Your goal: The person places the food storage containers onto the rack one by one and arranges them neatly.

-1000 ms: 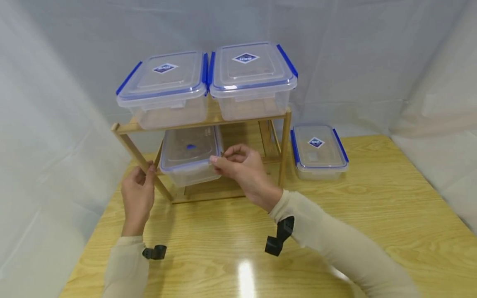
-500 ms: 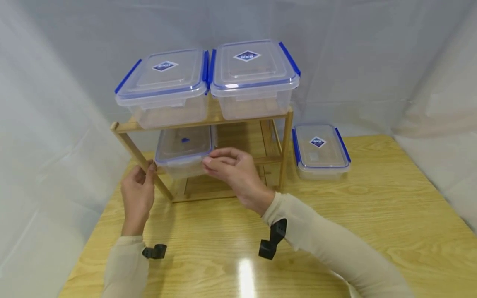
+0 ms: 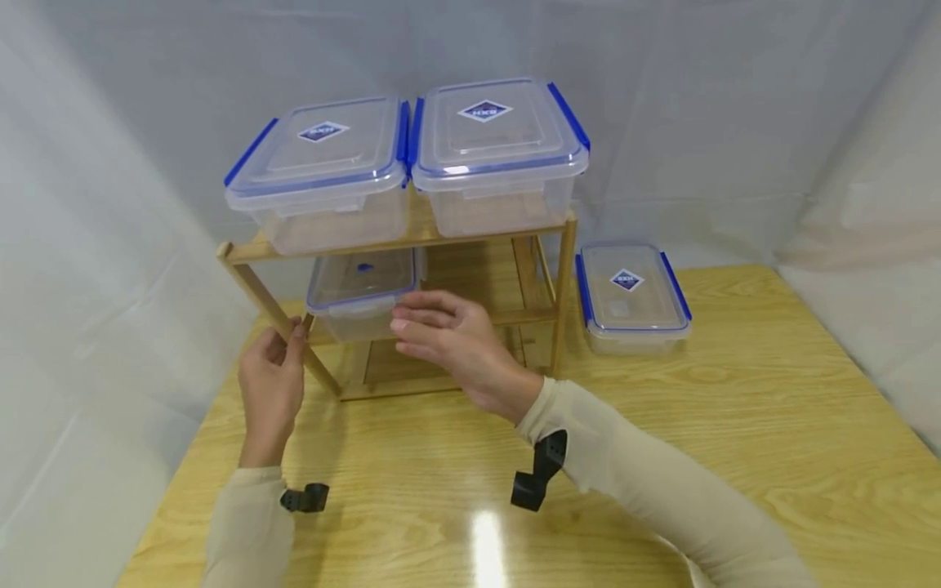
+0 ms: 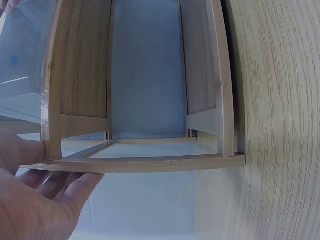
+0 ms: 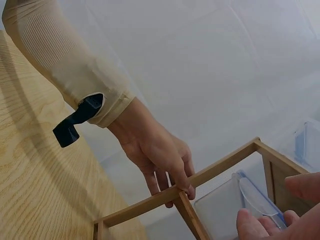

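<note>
My left hand [image 3: 272, 384] grips the left front post [image 3: 257, 290] of a wooden shelf rack, thumb on one side and fingers on the other, as the left wrist view also shows. On the rack's middle shelf, at the left, sits a clear plastic food container [image 3: 360, 286] with a blue-edged lid. My right hand [image 3: 459, 343] is at that container's front right corner, its fingers extended and thumb apart. In the right wrist view those fingertips [image 5: 246, 220] overlap the container's lidded end [image 5: 215, 205]. Part of the container's front corner is hidden behind the right hand.
Two larger clear containers with blue clips, one at left [image 3: 323, 175] and one at right [image 3: 496, 147], stand side by side on the rack's top shelf. Another lidded container [image 3: 635, 302] rests on the wooden table [image 3: 735, 425] right of the rack. White sheeting [image 3: 662, 122] hangs behind.
The container on the middle shelf has shifted left and further back into the rack. My right hand has followed it leftward and its fingers have loosened from the corner. The left hand has stayed put.
</note>
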`<action>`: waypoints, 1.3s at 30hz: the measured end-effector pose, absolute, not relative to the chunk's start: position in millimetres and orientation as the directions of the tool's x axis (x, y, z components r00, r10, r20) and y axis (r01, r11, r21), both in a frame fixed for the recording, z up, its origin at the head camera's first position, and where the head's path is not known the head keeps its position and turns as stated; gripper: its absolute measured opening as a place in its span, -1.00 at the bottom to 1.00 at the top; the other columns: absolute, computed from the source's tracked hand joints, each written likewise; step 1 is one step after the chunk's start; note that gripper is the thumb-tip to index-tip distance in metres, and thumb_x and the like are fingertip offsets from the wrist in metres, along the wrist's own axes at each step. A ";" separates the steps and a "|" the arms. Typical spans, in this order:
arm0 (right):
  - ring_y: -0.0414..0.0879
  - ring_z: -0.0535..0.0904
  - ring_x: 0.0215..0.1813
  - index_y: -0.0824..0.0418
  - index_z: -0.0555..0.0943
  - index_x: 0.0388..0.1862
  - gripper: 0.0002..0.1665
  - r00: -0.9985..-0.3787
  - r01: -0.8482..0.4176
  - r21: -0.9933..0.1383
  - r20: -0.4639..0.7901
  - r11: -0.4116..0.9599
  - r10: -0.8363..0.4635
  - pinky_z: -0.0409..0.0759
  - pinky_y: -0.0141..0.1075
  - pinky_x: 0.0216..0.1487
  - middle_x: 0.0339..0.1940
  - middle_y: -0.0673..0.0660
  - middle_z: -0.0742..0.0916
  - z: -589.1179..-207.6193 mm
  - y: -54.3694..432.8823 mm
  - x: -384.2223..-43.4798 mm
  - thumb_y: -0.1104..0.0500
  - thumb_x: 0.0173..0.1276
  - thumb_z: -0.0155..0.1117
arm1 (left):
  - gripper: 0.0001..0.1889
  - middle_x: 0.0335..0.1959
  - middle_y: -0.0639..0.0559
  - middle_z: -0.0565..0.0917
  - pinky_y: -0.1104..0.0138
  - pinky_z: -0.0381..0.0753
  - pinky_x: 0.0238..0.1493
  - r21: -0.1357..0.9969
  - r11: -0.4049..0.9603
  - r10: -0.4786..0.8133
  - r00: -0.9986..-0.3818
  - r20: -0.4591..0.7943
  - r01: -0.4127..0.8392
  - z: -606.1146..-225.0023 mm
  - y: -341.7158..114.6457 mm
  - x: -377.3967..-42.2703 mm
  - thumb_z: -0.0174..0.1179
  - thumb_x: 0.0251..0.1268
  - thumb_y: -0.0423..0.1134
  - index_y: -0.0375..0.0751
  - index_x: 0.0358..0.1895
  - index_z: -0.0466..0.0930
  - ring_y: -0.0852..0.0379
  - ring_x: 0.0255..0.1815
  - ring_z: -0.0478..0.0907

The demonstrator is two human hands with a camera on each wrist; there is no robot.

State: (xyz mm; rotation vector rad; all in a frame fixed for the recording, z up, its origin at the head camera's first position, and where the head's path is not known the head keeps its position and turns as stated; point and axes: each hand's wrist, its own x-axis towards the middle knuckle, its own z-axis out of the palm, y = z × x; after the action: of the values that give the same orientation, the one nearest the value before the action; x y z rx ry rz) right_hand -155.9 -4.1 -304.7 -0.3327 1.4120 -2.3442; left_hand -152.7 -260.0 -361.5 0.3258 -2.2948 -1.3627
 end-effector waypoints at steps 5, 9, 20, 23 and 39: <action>0.16 0.56 0.26 0.39 0.46 0.32 -0.48 -0.885 0.172 -0.900 0.037 -0.400 -0.464 0.63 -0.15 0.24 0.30 0.38 0.55 -302.2 8.7 -148.2 0.41 0.41 0.30 | -0.59 0.15 -0.19 0.68 0.18 0.64 0.19 0.874 0.484 -0.413 -0.873 0.260 0.031 -361.5 -260.4 -152.6 0.04 0.61 -0.08 -0.27 0.27 0.59 -0.09 0.17 0.63; 0.07 0.61 0.19 0.39 0.45 0.31 -0.49 -0.880 0.122 -0.924 0.068 -0.362 -0.470 0.61 -0.08 0.26 0.28 0.37 0.55 -303.5 25.0 -141.0 0.40 0.40 0.30 | -0.59 0.16 -0.19 0.68 0.18 0.64 0.20 0.878 0.477 -0.412 -0.875 0.253 0.029 -361.9 -260.6 -152.7 0.04 0.61 -0.08 -0.26 0.28 0.59 -0.08 0.18 0.63; 0.08 0.64 0.13 0.38 0.52 0.21 -0.55 -0.895 -0.059 -0.965 0.165 -0.257 -0.415 0.66 -0.03 0.18 0.18 0.30 0.64 -307.4 90.1 -119.1 0.40 0.35 0.35 | -0.60 0.16 -0.20 0.67 0.16 0.63 0.21 0.879 0.474 -0.394 -0.882 0.260 0.047 -362.2 -259.8 -153.0 0.04 0.62 -0.11 -0.28 0.28 0.58 -0.09 0.18 0.62; 0.09 0.63 0.14 0.32 0.56 0.16 -0.59 -0.903 -0.117 -0.972 0.189 -0.203 -0.386 0.67 -0.14 0.17 0.17 0.29 0.64 -307.6 110.5 -113.3 0.38 0.35 0.38 | -0.59 0.16 -0.20 0.67 0.11 0.61 0.23 0.876 0.481 -0.392 -0.883 0.259 0.043 -361.5 -260.5 -151.7 0.03 0.62 -0.10 -0.28 0.29 0.57 -0.10 0.18 0.62; -0.07 0.69 0.04 0.33 0.57 0.20 -0.62 -0.962 -0.232 -0.971 0.238 -0.062 -0.134 0.72 -0.32 -0.07 0.07 0.15 0.71 -333.1 210.1 -109.2 0.39 0.43 0.31 | -0.58 0.18 -0.20 0.66 0.12 0.61 0.24 0.879 0.475 -0.385 -0.888 0.251 0.042 -363.2 -263.2 -151.6 0.03 0.62 -0.08 -0.27 0.30 0.56 -0.10 0.20 0.61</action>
State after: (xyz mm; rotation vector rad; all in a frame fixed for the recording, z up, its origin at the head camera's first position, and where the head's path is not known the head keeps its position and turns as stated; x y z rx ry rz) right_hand -109.2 210.1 -333.1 -0.4291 2.1970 -2.3007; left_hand -151.6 -263.2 -363.2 0.2862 -2.3100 -1.3934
